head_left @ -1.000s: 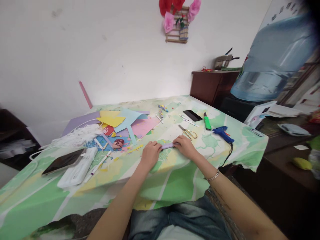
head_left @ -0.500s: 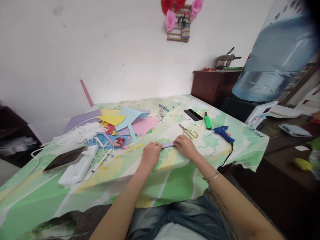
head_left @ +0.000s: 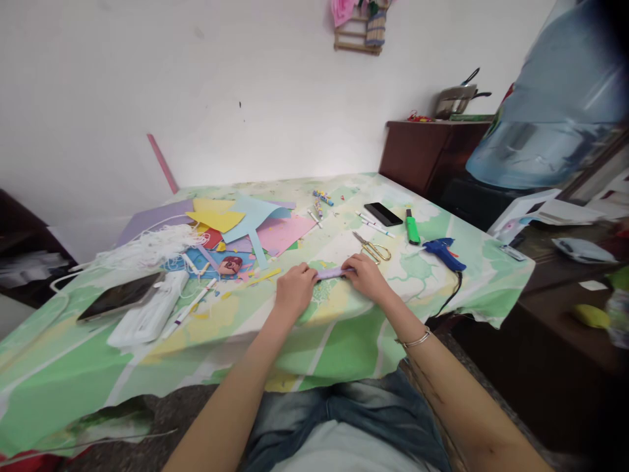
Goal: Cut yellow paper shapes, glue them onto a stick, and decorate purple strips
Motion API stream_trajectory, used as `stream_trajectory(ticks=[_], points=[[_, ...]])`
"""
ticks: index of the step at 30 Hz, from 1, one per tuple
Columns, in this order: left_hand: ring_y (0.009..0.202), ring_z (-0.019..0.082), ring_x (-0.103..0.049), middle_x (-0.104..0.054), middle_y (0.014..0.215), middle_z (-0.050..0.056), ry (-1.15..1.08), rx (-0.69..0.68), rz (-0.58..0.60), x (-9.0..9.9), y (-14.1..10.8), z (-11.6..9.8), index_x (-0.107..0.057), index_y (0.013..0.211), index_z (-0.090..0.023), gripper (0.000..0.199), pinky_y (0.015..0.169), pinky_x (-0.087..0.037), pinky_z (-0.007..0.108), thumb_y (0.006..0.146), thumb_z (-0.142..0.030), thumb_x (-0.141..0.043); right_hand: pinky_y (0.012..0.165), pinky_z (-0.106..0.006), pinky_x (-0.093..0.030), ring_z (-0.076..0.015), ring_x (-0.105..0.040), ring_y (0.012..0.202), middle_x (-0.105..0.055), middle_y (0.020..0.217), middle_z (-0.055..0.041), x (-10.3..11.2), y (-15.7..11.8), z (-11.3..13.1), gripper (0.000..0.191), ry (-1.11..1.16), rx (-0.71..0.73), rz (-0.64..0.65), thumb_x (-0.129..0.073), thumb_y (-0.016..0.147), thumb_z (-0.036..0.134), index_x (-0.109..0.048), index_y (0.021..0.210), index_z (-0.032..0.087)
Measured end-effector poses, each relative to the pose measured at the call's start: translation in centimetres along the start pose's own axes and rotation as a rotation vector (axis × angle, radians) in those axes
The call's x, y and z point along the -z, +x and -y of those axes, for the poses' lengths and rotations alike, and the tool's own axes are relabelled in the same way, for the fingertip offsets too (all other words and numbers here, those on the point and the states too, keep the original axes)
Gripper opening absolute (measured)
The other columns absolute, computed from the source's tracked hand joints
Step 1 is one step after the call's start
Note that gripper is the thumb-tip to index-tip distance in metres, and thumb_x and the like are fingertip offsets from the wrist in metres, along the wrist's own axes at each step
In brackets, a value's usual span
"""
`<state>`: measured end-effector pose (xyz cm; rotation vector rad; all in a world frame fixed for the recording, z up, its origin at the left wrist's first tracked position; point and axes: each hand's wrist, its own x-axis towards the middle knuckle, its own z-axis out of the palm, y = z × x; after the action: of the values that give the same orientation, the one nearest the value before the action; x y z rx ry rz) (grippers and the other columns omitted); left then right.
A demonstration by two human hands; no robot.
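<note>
A narrow purple paper strip (head_left: 330, 273) lies level between my two hands, close to the table's front edge. My left hand (head_left: 296, 286) is closed on its left end, fingertips pressed together. At the right end, my right hand (head_left: 364, 275) pinches the strip with thumb and fingers. Gold-handled scissors (head_left: 374, 248) rest just beyond my right hand. A thin yellow strip (head_left: 265, 276) lies to the left of my left hand.
Coloured paper (head_left: 255, 223), white string (head_left: 147, 248), a tablet (head_left: 122, 295) and a white case (head_left: 150, 311) cover the left side. Farther right are a phone (head_left: 383, 214), a green marker (head_left: 411, 229) and a blue glue gun (head_left: 445, 253) with its cable hanging over the edge.
The view has tilted down slightly, so the table sits higher in the picture. My hands are a little farther apart, and more of the purple strip shows between them.
</note>
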<state>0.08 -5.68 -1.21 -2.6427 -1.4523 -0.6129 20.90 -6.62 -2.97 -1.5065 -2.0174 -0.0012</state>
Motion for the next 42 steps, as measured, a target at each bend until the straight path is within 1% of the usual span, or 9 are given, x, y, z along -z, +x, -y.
stream_trajectory(ticks=[11, 19, 24, 28, 31, 33, 38, 40, 42], points=[[0.090, 0.019, -0.056, -0.064, 0.090, 0.003, -0.103, 0.020, -0.025, -0.3, 0.1, 0.4, -0.068, 0.090, -0.024, 0.016, 0.068, -0.039, 0.028, 0.087, -0.029, -0.053, 0.077, -0.032, -0.040, -0.0198, -0.051, 0.083, -0.061, 0.082, -0.0071, 0.1, 0.0, 0.0, 0.006, 0.055, 0.006, -0.019, -0.061, 0.078, 0.012, -0.064, 0.079, 0.016], [0.093, 0.022, -0.055, -0.063, 0.092, 0.006, -0.245, -0.002, -0.077, -0.5, -0.1, 0.6, -0.067, 0.094, -0.021, 0.015, 0.077, -0.043, 0.032, 0.083, -0.025, -0.056, 0.079, -0.036, -0.043, -0.0215, -0.053, 0.087, -0.060, 0.088, -0.0079, 0.4, 0.0, -0.3, 0.013, 0.149, -0.048, -0.105, -0.066, 0.072, 0.014, -0.066, 0.085, 0.017], [0.088, 0.020, -0.056, -0.061, 0.094, 0.006, -0.435, 0.013, -0.126, -0.4, 0.0, 0.8, -0.064, 0.098, -0.018, 0.020, 0.082, -0.043, 0.033, 0.079, -0.018, -0.057, 0.073, -0.035, -0.049, -0.0197, -0.058, 0.082, -0.064, 0.093, -0.0072, 0.5, 0.0, -0.6, 0.033, 0.274, -0.093, -0.136, -0.064, 0.072, 0.013, -0.063, 0.104, 0.019], [0.087, 0.019, -0.055, -0.059, 0.090, 0.003, -0.626, 0.067, -0.192, 0.0, 0.2, 1.0, -0.062, 0.089, -0.019, 0.017, 0.082, -0.043, 0.033, 0.073, -0.015, -0.060, 0.068, -0.032, -0.053, -0.0186, -0.062, 0.083, -0.065, 0.097, -0.0081, 0.6, -0.1, -1.0, 0.034, 0.401, -0.139, -0.169, -0.059, 0.076, 0.019, -0.059, 0.111, 0.019], [0.081, 0.017, -0.055, -0.058, 0.082, 0.001, -0.793, 0.142, -0.254, 0.3, 0.2, 1.1, -0.056, 0.081, -0.019, 0.009, 0.076, -0.043, 0.031, 0.073, -0.020, -0.059, 0.070, -0.031, -0.054, -0.0188, -0.061, 0.093, -0.061, 0.115, -0.0095, 0.9, -0.2, -1.1, 0.037, 0.488, -0.138, -0.168, -0.059, 0.078, 0.025, -0.056, 0.116, 0.022], [0.072, 0.015, -0.055, -0.057, 0.076, -0.001, -0.921, 0.184, -0.269, 0.3, 0.2, 1.2, -0.049, 0.079, -0.020, 0.012, 0.069, -0.044, 0.028, 0.075, -0.027, -0.058, 0.073, -0.033, -0.054, -0.0197, -0.060, 0.100, -0.056, 0.125, -0.0108, 1.2, -0.2, -1.1, 0.045, 0.579, -0.150, -0.162, -0.058, 0.079, 0.029, -0.050, 0.123, 0.023], [0.055, 0.012, -0.056, -0.059, 0.071, -0.002, -1.192, 0.239, -0.203, 0.2, 0.5, 1.3, -0.037, 0.091, -0.022, 0.027, 0.055, -0.047, 0.026, 0.082, -0.046, -0.046, 0.091, -0.039, -0.046, -0.0209, -0.057, 0.110, -0.061, 0.119, -0.0108, 1.2, -0.2, 0.9, 0.042, 0.679, -0.119, -0.081, -0.052, 0.084, 0.034, -0.048, 0.124, 0.022], [0.057, 0.013, -0.058, -0.061, 0.074, -0.001, -1.242, 0.251, -0.174, 0.2, 0.6, 1.2, -0.037, 0.098, -0.023, 0.030, 0.056, -0.048, 0.026, 0.083, -0.048, -0.044, 0.088, -0.037, -0.047, -0.0201, -0.057, 0.109, -0.062, 0.119, -0.0109, 0.5, 0.0, 2.5, 0.042, 0.730, -0.108, -0.029, -0.049, 0.086, 0.034, -0.045, 0.126, 0.022], [0.058, 0.013, -0.060, -0.063, 0.077, 0.000, -1.254, 0.265, -0.141, 0.1, 0.6, 1.1, -0.040, 0.102, -0.022, 0.032, 0.057, -0.049, 0.026, 0.083, -0.048, -0.044, 0.080, -0.032, -0.050, -0.0185, -0.061, 0.099, -0.064, 0.114, -0.0108, -0.4, 0.3, 4.3, 0.046, 0.794, -0.128, -0.009, -0.050, 0.085, 0.034, -0.041, 0.128, 0.020]])
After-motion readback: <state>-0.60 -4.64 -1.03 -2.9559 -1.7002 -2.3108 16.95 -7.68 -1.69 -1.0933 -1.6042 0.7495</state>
